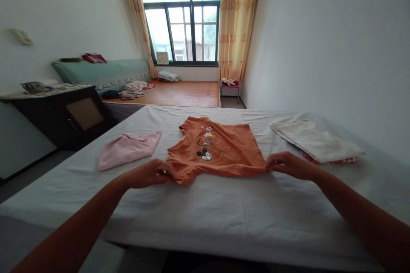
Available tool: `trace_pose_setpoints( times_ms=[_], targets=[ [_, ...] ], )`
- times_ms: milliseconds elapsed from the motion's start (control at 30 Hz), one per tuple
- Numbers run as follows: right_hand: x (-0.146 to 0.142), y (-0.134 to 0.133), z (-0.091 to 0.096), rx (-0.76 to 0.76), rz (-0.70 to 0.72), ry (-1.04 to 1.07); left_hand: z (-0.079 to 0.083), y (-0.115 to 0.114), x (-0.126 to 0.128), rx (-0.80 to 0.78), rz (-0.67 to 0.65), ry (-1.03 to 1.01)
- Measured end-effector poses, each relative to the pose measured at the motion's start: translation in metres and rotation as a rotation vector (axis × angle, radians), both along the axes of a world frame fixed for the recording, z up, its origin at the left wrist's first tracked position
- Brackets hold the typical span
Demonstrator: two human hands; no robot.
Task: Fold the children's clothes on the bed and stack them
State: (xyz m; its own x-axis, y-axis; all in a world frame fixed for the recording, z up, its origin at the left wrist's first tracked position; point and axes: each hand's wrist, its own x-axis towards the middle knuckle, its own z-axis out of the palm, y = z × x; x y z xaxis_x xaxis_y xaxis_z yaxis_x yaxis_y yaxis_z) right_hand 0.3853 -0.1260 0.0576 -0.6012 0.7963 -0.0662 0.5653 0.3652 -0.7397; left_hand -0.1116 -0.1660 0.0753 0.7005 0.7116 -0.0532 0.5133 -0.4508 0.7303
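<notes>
An orange T-shirt [230, 147] with cartoon prints lies spread sideways on the white sheet, its neckline to the left and its hem to the right. My left hand [160, 172] pinches the near sleeve by the shoulder. At the near corner of the hem, my right hand [286, 164] is closed on the fabric. The near side edge of the shirt runs between both hands and is slightly raised or creased. A folded pink cloth [130, 149] rests left of the shirt.
Folded white cloth [315, 138] lies on a red patterned piece at the right. The white sheet [237, 213] covers the surface. Beyond stand a bed with a brown mat [188, 92], a dark cabinet [64, 115] and a small stool [231, 85].
</notes>
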Motion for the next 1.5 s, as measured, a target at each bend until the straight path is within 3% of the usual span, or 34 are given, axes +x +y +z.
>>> trace_pose_setpoints(
  times_ms=[100, 233, 333, 433, 500, 600, 667, 767, 900, 1033, 1100, 1267, 1400, 1500],
  targets=[
    [0.002, -0.003, 0.004, -0.17, 0.181, -0.083, 0.001, -0.004, 0.004, -0.138, -0.101, 0.038],
    [-0.003, 0.005, 0.017, -0.334, 0.289, -0.096, 0.019, 0.006, 0.012, -0.271, -0.186, 0.048],
    [-0.011, 0.02, 0.021, -0.331, 0.212, 0.019, 0.031, 0.025, 0.02, -0.345, -0.142, -0.031],
    [-0.02, 0.043, 0.014, -0.265, -0.048, 0.186, 0.032, 0.06, 0.025, -0.296, 0.059, -0.211],
    [-0.025, 0.06, 0.002, -0.225, -0.288, 0.259, 0.024, 0.088, 0.025, -0.215, 0.247, -0.332],
    [-0.029, 0.081, -0.022, -0.161, -0.596, 0.338, -0.002, 0.123, 0.018, -0.214, 0.498, -0.447],
    [-0.027, 0.087, -0.036, -0.132, -0.678, 0.38, -0.023, 0.133, 0.008, -0.265, 0.636, -0.487],
    [-0.019, 0.082, -0.046, -0.116, -0.607, 0.358, -0.045, 0.13, -0.008, -0.316, 0.747, -0.518],
    [-0.012, 0.07, -0.043, -0.062, -0.36, 0.228, -0.045, 0.114, -0.015, -0.269, 0.671, -0.392],
    [-0.018, 0.067, -0.04, 0.097, -0.205, 0.189, -0.038, 0.111, 0.0, -0.04, 0.476, -0.174],
    [-0.023, 0.068, -0.04, 0.189, -0.216, 0.235, -0.037, 0.114, 0.009, 0.114, 0.459, -0.161],
    [-0.022, 0.074, -0.042, 0.41, -0.379, 0.313, -0.042, 0.124, 0.019, 0.39, 0.595, -0.321],
    [-0.016, 0.079, -0.053, 0.337, -0.371, 0.237, -0.05, 0.127, 0.013, 0.356, 0.553, -0.125],
    [-0.012, 0.079, -0.058, 0.267, -0.44, 0.16, -0.056, 0.125, 0.006, 0.268, 0.575, 0.002]
  ],
)
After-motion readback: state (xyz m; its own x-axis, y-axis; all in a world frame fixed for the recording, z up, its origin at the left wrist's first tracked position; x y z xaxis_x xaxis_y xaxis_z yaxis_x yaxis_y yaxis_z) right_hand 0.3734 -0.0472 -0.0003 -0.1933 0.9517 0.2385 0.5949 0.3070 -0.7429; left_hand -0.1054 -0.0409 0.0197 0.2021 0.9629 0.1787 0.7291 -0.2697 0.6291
